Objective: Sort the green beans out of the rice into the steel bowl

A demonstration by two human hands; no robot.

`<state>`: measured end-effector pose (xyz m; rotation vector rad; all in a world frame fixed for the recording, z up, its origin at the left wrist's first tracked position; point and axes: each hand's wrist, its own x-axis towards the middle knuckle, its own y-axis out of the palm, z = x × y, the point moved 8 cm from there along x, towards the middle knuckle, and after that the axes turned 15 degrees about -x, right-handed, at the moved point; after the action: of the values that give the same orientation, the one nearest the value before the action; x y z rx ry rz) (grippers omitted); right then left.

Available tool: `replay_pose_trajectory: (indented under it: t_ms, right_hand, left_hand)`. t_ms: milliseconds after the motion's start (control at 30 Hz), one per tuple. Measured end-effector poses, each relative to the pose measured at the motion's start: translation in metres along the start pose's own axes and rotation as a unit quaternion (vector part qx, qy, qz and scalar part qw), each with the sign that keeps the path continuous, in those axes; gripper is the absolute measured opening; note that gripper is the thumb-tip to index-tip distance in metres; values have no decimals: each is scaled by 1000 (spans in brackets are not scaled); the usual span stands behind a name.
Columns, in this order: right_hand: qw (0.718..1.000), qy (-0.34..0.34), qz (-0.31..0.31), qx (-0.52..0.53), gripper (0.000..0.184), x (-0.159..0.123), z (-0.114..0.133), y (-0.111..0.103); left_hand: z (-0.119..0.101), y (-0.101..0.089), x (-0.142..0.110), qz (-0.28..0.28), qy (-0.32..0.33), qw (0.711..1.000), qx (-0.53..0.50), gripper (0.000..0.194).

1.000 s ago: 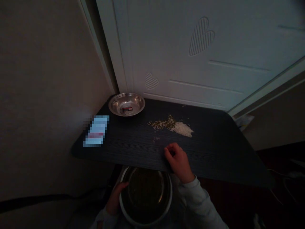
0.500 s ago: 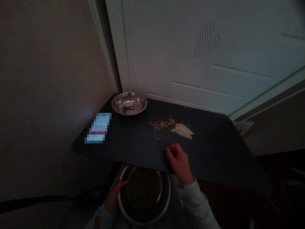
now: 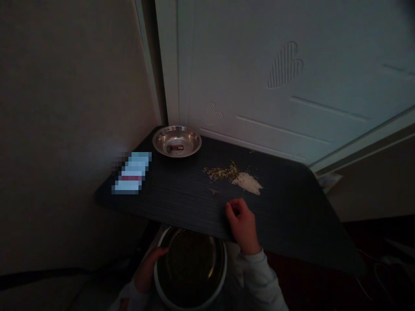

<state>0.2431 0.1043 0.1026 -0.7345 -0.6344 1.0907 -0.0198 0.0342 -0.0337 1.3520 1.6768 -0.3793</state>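
My left hand [image 3: 147, 268] grips the left side of a round bowl [image 3: 158, 280] with a pale rim and a shiny inside, held below the table's front edge. The bowl's interior is too dark to make out. On the near part of the dark table [image 3: 181, 203] rests my right hand [image 3: 242, 222], its fingers curled and the thumb against the index finger. Whatever it may hold is hidden. Just beyond it lies a heap of white rice [image 3: 248, 183], running into scattered green grains [image 3: 223, 173] on its left. A small faint scrap [image 3: 213, 191] lies nearer to me.
At the back left of the table stands a shallow steel bowl [image 3: 177, 131] with a small dark-and-red object [image 3: 175, 147] in it. A lit, blurred-out screen [image 3: 132, 172] lies at the left edge. A white panel with heart reliefs [image 3: 246, 77] rises behind; cables [image 3: 376, 272] trail at lower right.
The view has shifted slightly. The bowl in my left hand sits a little farther left and lower in view. My right hand stays curled in nearly the same place.
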Motion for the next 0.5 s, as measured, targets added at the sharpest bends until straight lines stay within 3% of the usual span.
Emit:
replay_pose_trajectory:
  t_ms: [267,500]
  right_hand:
    - [999,-7,25,19,19,3,-2,-1]
    - [999,-39,31,11,18,6,2,-1]
  left_hand:
    - [-8,12,-11,-5,-5,999,-33,9]
    - [-1,12,-10,4,-30,998,-62,7]
